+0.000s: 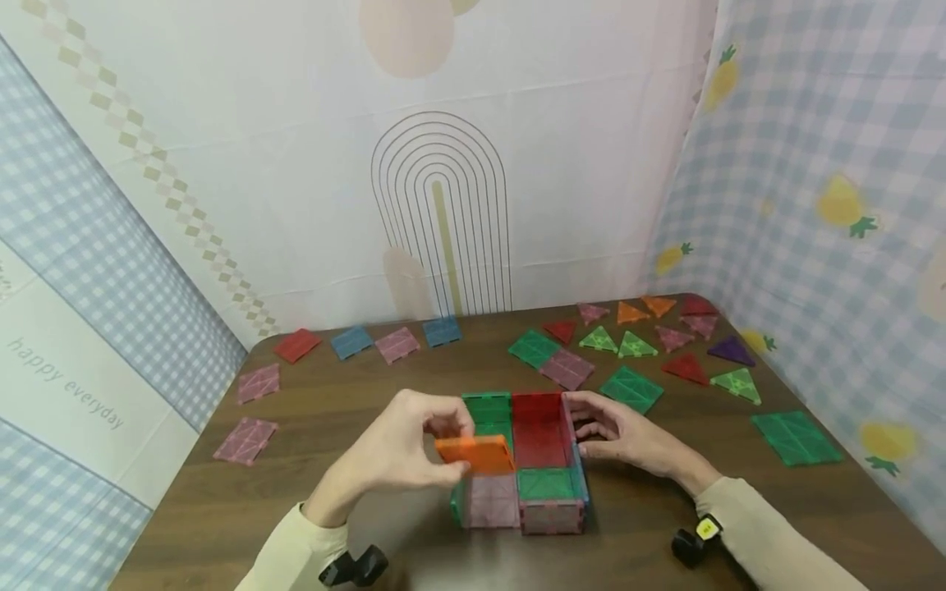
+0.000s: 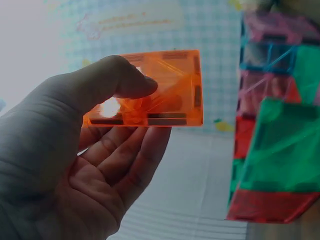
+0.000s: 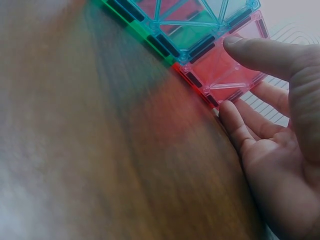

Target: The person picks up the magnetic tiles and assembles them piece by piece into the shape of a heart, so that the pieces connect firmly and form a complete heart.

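Observation:
My left hand (image 1: 410, 443) pinches an orange translucent square magnetic tile (image 2: 175, 87) between thumb and fingers, raised over the left half of a low open-topped box of magnetic tiles. Green tiles (image 1: 488, 408) and a red tile (image 1: 537, 427) stand at the box's back, and a pink tile (image 1: 552, 517) forms part of its front. At the back right corner, my right hand (image 1: 621, 431) touches the box with relaxed fingers. Its thumb lies against a pink side tile (image 3: 220, 70), beside a blue side tile (image 3: 195, 25). The orange tile hides part of the box's inside.
Loose square tiles, including red (image 1: 297, 345), blue (image 1: 351, 342) and pink (image 1: 246, 441), lie along the left and back of the wooden table (image 1: 310, 476). Several triangle tiles (image 1: 637, 345) are spread at the back right. A larger green square (image 1: 796, 437) lies near the right edge.

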Tool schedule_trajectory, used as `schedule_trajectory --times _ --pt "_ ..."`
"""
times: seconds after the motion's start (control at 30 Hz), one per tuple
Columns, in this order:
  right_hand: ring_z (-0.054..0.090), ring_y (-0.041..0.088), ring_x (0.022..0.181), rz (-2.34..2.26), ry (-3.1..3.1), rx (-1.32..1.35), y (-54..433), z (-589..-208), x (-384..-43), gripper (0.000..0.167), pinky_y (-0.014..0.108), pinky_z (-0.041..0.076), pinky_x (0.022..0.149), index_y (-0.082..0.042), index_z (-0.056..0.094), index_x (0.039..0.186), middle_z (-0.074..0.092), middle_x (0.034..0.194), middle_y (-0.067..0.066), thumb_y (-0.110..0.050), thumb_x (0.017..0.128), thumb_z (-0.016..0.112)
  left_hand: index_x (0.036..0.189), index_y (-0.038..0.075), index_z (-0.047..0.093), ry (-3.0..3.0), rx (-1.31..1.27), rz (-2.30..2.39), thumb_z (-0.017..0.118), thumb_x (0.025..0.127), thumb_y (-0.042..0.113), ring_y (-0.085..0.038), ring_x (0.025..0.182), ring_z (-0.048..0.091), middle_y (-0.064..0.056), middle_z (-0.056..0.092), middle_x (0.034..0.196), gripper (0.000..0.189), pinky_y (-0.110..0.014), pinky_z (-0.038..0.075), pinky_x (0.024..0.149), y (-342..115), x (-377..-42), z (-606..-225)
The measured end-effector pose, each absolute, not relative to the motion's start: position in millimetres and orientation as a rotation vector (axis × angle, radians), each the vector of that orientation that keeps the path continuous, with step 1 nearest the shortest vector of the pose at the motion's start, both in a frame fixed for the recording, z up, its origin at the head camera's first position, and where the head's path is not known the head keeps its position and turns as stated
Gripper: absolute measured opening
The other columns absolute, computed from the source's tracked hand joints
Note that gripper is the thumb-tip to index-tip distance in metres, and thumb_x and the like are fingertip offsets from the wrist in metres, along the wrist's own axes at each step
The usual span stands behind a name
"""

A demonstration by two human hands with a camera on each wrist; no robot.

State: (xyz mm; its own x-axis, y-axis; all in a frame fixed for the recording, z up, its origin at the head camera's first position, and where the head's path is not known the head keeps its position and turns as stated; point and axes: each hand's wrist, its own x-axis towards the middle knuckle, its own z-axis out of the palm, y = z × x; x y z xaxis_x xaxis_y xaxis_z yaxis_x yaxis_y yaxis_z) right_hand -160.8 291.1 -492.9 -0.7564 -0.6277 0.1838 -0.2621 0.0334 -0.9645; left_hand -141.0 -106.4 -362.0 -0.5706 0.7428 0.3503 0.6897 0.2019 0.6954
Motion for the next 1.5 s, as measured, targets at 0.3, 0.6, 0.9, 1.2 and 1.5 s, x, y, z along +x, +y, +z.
schedule_trajectory --times 0.3,0.6,0.9,1.2,1.5 --pt "0.062 0.022 0.136 -1.767 2.04 -0.916 292.5 -490.6 -160.9 0.072 0.029 0.056 0.11 0.004 0.03 0.171 0.041 0.161 0.039 0.002 0.109 0.067 0.086 0.032 0.072 2.56 1.464 1.055 0.097 0.071 0.009 0.0 0.103 0.062 0.023 0.068 0.097 0.037 -0.039 0.048 0.101 -103.4 -108.4 -382.7" --pt "0.061 0.021 0.138 -1.768 2.036 -0.925 289.7 -493.8 -161.5 0.072 0.028 0.056 0.11 0.004 0.03 0.171 0.041 0.162 0.038 0.002 0.109 0.067 0.085 0.031 0.071 2.688 1.332 0.81 0.101 0.076 0.016 -0.005 0.113 0.054 0.025 0.059 0.089 0.035 -0.048 0.034 0.108 -91.7 -101.5 -410.3" --pt "0.062 0.022 0.137 -1.766 2.032 -0.932 290.5 -491.0 -162.3 0.071 0.028 0.056 0.11 0.004 0.03 0.171 0.041 0.162 0.038 0.003 0.109 0.066 0.131 0.026 0.073 2.749 1.373 0.809 0.105 0.075 0.039 -0.014 0.135 0.051 0.013 0.07 0.133 0.065 -0.051 0.037 0.108 -94.4 -106.8 -411.0" --pt "0.053 0.015 0.147 -1.719 2.027 -0.974 291.2 -488.3 -163.4 0.085 0.029 0.053 0.115 -0.001 0.023 0.175 0.032 0.17 0.036 0.004 0.105 0.072 0.176 0.015 0.02 2.465 1.363 1.362 0.094 0.068 0.078 -0.036 0.159 0.035 -0.011 0.018 0.18 0.145 -0.059 0.05 0.119 -130.3 -153.5 -416.7" --pt "0.044 0.021 0.153 -1.642 2.071 -1.01 288.1 -486.6 -149.1 0.116 0.03 0.049 0.118 -0.009 0.005 0.177 0.015 0.176 0.028 -0.004 0.095 0.088 0.176 0.006 0.004 2.316 1.108 1.201 0.115 0.058 0.026 -0.04 0.154 0.048 -0.022 0.03 0.176 0.163 -0.046 0.047 0.124 -137.0 -161.2 -458.6"
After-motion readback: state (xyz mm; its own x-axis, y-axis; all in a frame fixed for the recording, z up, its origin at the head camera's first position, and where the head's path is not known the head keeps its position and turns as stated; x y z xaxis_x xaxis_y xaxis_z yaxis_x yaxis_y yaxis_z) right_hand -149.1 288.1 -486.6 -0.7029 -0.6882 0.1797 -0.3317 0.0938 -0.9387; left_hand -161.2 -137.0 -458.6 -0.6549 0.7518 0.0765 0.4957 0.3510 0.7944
